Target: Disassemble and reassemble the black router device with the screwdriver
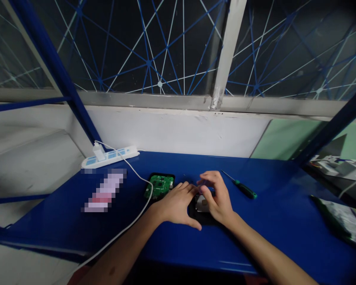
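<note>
L hand (pixel 178 204) is spread, thumb out, along the 9 o'clock side of the case (pixel 206 218); R hand (pixel 221 200) is curled over it, w/ any pinch impossible to tell. Case is set under both, metal part (pixel 201 205) showing — prob. light, stiff, smooth; best gripped by its side walls. Board (pixel 158 184) at 10 o'clock: prob. fragile, edges only. Screwdriver (pixel 245 189) at 2. Packet (pixel 345 221) just past 3 — print can't be read.
</note>
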Action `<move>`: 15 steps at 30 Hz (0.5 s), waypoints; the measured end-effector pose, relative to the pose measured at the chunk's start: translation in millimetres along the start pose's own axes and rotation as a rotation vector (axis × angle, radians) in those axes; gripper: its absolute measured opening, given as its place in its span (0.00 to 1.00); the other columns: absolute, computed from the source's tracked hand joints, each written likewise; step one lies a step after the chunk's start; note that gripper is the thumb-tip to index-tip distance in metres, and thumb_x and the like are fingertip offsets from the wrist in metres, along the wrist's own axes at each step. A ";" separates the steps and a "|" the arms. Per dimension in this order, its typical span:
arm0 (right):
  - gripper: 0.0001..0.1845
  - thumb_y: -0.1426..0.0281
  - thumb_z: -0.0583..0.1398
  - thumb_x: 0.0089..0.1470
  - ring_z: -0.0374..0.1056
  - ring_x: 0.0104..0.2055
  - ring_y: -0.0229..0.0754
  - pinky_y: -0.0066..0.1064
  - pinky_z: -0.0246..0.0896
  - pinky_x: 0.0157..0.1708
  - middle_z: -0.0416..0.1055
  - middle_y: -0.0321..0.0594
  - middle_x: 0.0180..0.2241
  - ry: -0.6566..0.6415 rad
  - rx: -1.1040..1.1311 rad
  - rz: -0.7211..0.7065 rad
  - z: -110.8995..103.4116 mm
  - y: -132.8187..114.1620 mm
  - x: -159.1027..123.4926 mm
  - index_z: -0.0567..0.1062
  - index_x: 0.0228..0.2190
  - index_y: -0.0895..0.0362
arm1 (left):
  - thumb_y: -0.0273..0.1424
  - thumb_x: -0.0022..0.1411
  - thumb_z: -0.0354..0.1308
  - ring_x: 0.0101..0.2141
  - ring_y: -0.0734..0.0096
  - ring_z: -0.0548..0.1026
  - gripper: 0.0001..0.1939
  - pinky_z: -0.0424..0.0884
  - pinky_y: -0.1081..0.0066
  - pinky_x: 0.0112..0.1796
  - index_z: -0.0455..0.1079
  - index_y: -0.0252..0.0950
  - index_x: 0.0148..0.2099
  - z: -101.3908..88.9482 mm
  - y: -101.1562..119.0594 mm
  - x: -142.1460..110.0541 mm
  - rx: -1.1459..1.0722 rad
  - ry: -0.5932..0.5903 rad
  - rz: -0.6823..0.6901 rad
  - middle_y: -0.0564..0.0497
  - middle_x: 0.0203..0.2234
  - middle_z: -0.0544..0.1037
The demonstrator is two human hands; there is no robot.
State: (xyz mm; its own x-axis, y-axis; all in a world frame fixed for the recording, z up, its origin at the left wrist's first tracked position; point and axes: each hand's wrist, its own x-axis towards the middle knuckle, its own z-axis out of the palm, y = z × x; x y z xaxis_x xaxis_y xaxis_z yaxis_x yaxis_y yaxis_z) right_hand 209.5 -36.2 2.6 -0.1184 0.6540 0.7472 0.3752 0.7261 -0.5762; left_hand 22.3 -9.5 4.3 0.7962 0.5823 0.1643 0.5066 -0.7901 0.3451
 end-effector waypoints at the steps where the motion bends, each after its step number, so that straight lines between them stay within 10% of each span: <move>1: 0.15 0.69 0.58 0.64 0.71 0.42 0.45 0.40 0.73 0.38 0.66 0.44 0.44 0.008 -0.033 -0.010 0.0 -0.1 0.5 0.69 0.52 0.50 | 0.61 0.45 0.69 0.50 0.42 0.71 0.46 0.66 0.47 0.54 0.65 0.36 0.57 -0.6 0.5 0.2 0.003 -0.004 -0.004 0.38 0.49 0.74; 15: 0.19 0.72 0.55 0.67 0.74 0.40 0.42 0.37 0.75 0.38 0.72 0.43 0.44 -0.013 -0.001 0.026 -0.4 -1.0 2.2 0.66 0.57 0.48 | 0.62 0.47 0.68 0.53 0.41 0.69 0.51 0.62 0.48 0.57 0.60 0.37 0.63 3.2 -2.3 -1.0 0.007 0.013 0.017 0.38 0.55 0.72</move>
State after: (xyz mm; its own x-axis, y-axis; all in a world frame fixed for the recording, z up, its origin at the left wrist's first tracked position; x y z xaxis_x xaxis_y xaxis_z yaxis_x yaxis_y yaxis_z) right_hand 209.3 -35.6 5.0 -0.1211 0.6751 0.7277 0.3792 0.7089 -0.5946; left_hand 21.4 -8.9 0.4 0.8006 0.5709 0.1819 0.4951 -0.8014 0.3356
